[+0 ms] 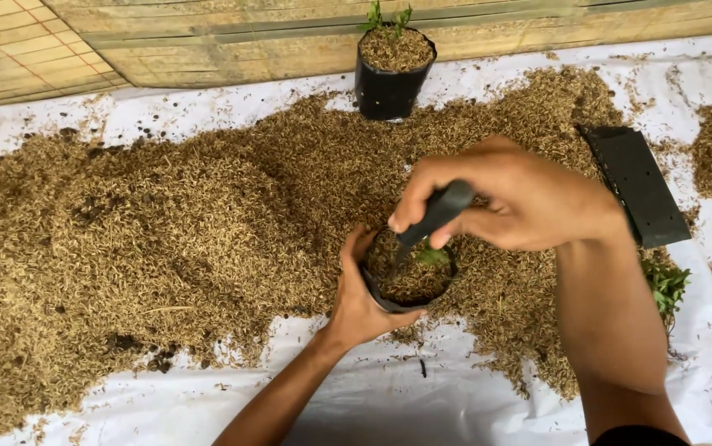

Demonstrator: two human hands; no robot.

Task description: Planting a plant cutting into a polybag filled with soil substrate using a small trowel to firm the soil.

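Planting is in hand: at frame centre your left hand (361, 301) clasps the bag (409, 285) holding the seedling (432, 257), while your right hand (511, 202) grips the tool (432, 218). Next, judge firming husk (166, 239) gently around the stem.

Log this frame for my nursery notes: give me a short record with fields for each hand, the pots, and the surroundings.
left hand: cups the side of the small black grow bag
right hand: holds a dark-handled tool, tip down in the bag
seedling: green leaves inside the bag
second bag: upright behind, filled, with a sprout
flat black bags: lying at right
loose plants: right of the forearm
husk heap: spread over the white sheet
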